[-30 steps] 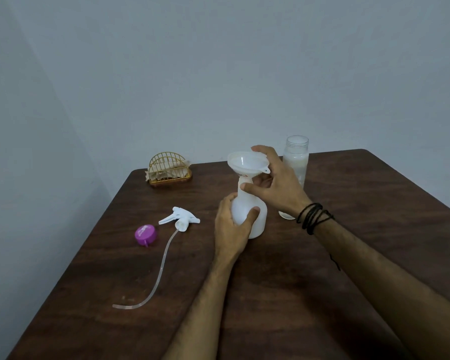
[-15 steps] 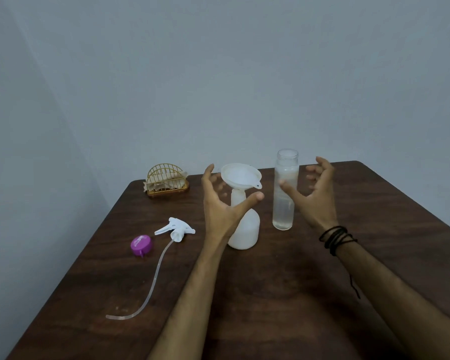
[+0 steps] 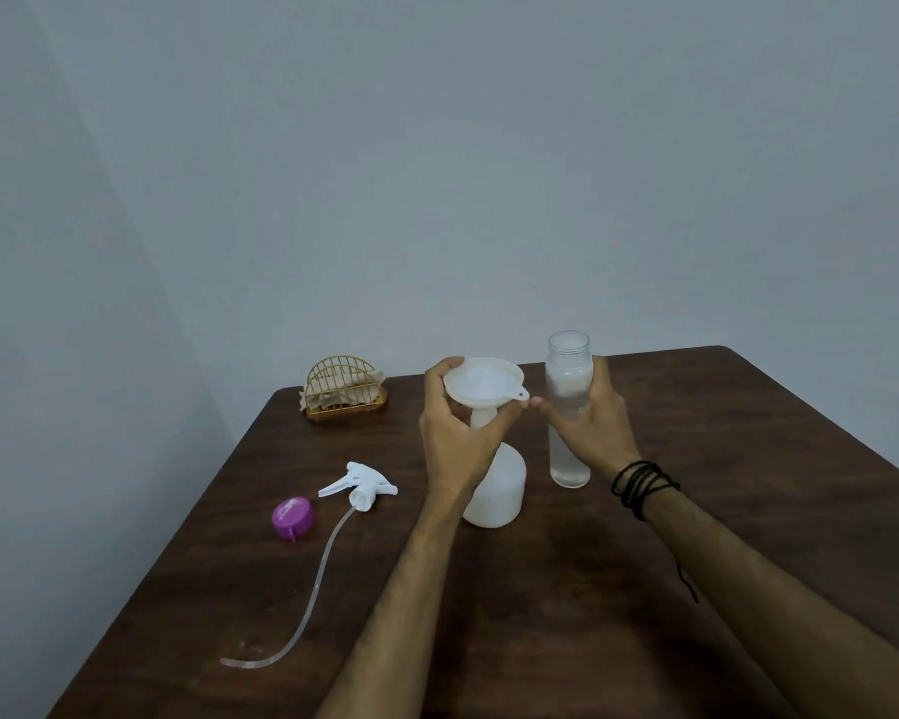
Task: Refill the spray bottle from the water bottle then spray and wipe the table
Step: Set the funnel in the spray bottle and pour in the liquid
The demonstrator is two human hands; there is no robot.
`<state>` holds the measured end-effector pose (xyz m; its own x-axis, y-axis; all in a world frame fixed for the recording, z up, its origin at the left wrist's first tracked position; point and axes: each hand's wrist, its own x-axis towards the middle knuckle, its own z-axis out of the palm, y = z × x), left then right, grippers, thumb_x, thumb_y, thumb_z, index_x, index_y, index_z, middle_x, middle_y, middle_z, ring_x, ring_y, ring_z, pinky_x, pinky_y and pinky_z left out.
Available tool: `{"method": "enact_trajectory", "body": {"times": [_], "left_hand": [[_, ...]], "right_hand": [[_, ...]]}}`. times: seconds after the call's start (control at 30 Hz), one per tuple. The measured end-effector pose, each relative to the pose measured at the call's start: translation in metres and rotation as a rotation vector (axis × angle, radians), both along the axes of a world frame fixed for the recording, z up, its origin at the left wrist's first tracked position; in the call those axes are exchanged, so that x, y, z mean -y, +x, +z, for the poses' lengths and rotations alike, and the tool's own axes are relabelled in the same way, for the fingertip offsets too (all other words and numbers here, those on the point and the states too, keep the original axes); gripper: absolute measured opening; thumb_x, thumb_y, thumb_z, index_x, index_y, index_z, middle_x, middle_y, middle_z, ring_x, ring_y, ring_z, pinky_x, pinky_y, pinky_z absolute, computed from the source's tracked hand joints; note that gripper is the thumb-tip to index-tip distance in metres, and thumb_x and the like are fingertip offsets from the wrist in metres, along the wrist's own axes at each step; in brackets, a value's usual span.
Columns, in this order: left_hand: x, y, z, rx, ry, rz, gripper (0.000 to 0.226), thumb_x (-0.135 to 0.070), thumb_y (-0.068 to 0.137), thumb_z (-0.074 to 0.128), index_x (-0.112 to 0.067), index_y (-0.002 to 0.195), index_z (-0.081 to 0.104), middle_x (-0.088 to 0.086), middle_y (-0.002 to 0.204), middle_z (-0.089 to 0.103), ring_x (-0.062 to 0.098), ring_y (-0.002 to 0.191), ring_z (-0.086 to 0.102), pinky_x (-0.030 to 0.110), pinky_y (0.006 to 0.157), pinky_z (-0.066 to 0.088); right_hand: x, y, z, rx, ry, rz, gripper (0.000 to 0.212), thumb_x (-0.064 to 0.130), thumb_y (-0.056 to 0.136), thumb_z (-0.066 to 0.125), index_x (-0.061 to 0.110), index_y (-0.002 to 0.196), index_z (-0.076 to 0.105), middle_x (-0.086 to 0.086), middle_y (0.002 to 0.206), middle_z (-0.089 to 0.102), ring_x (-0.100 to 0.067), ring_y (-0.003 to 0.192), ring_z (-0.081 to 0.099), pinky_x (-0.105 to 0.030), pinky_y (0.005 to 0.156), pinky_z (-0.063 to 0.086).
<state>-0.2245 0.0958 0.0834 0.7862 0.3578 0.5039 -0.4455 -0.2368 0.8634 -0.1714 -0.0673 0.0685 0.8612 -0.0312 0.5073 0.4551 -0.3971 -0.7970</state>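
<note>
Head view: left hand [image 3: 458,438] steadies the funnel [image 3: 484,381] on the spray bottle [image 3: 494,490]; right hand [image 3: 590,428] grasps the water bottle [image 3: 569,381] beside it. A hasty pour could overflow the funnel.

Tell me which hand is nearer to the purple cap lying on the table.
Left. The left hand holds the funnel on the spray bottle, to the right of the purple cap. The right hand is farther right, its grip around the water bottle.

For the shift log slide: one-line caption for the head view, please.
Left hand steadies the funnel on the spray bottle while the right hand grips the uncapped water bottle.
</note>
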Motion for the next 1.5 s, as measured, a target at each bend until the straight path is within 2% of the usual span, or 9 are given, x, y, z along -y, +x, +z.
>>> {"method": "enact_trajectory", "body": {"times": [0.07,0.17,0.27,0.4,0.6,0.93,1.23,1.4,1.5], "left_hand": [[0.0,0.0,-0.002,-0.002,0.015,0.002,0.087,-0.049,0.056,0.09,-0.026,0.129,0.048,-0.037,0.116,0.051,-0.001,0.115,0.054,0.032,0.09,0.057],[-0.001,0.0,-0.003,-0.017,0.037,-0.032,0.095,-0.036,0.055,0.098,-0.024,0.134,0.044,-0.02,0.125,0.054,0.001,0.118,0.054,0.034,0.097,0.054],[0.0,-0.003,-0.001,-0.032,0.043,-0.074,0.108,-0.048,0.048,0.095,-0.025,0.138,0.041,-0.014,0.13,0.052,0.005,0.123,0.054,0.029,0.1,0.052],[0.001,-0.007,0.006,-0.035,0.005,-0.05,0.105,-0.058,0.047,0.089,-0.023,0.135,0.045,-0.024,0.123,0.051,-0.007,0.115,0.053,0.03,0.098,0.053],[-0.001,-0.008,0.007,-0.052,-0.002,-0.049,0.105,-0.059,0.049,0.089,-0.022,0.137,0.047,-0.019,0.126,0.054,0.005,0.12,0.056,0.037,0.099,0.054],[-0.004,-0.014,0.011,-0.068,-0.025,-0.036,0.11,-0.063,0.047,0.085,-0.021,0.141,0.048,-0.025,0.12,0.053,-0.006,0.113,0.054,0.015,0.09,0.051],[-0.002,-0.013,0.01,-0.087,-0.009,-0.029,0.106,-0.059,0.052,0.088,-0.023,0.143,0.046,-0.007,0.135,0.053,0.008,0.122,0.053,0.025,0.097,0.052],[-0.001,-0.013,0.012,-0.087,0.005,-0.031,0.1,-0.05,0.059,0.091,-0.021,0.144,0.045,-0.01,0.132,0.05,0.002,0.114,0.052,0.011,0.089,0.046],[-0.001,-0.012,0.011,-0.093,0.007,-0.026,0.098,-0.046,0.061,0.092,-0.022,0.143,0.045,-0.006,0.136,0.052,0.009,0.122,0.05,0.017,0.093,0.048]], "right_hand": [[-0.001,-0.004,0.001,0.008,-0.014,0.018,0.059,0.028,0.078,0.084,0.013,0.119,0.045,0.001,0.103,0.062,-0.012,0.089,0.063,-0.012,0.067,0.046],[-0.001,-0.011,0.002,0.003,-0.032,0.049,0.057,0.027,0.079,0.082,0.014,0.119,0.044,0.005,0.099,0.061,-0.003,0.088,0.062,-0.011,0.064,0.046],[-0.002,-0.016,0.005,0.009,-0.051,0.07,0.053,0.024,0.081,0.08,0.016,0.118,0.043,0.006,0.096,0.06,-0.008,0.086,0.063,-0.01,0.061,0.046],[-0.002,-0.022,0.014,0.031,-0.077,0.088,0.064,0.053,0.076,0.074,0.014,0.118,0.045,0.003,0.099,0.061,-0.007,0.087,0.062,-0.013,0.064,0.046],[0.002,-0.019,0.03,0.085,-0.212,0.103,0.059,0.038,0.079,0.079,0.016,0.121,0.044,0.001,0.105,0.062,-0.015,0.089,0.062,-0.022,0.069,0.048],[0.006,-0.015,0.054,0.168,-0.551,0.054,0.05,0.021,0.079,0.07,0.024,0.121,0.042,0.0,0.102,0.058,-0.022,0.086,0.059,-0.042,0.07,0.054],[0.008,-0.016,0.078,0.288,-0.837,-0.036,0.054,0.008,0.078,0.064,0.019,0.128,0.046,-0.004,0.101,0.057,-0.025,0.084,0.055,-0.039,0.069,0.049],[0.012,-0.013,0.084,0.342,-0.919,-0.08,0.057,0.003,0.074,0.062,0.018,0.128,0.049,-0.003,0.095,0.056,-0.02,0.078,0.049,-0.031,0.07,0.033],[0.013,-0.012,0.086,0.372,-0.937,-0.1,0.057,0.001,0.073,0.062,0.019,0.126,0.05,-0.003,0.095,0.056,-0.019,0.077,0.045,-0.03,0.072,0.033]]}}
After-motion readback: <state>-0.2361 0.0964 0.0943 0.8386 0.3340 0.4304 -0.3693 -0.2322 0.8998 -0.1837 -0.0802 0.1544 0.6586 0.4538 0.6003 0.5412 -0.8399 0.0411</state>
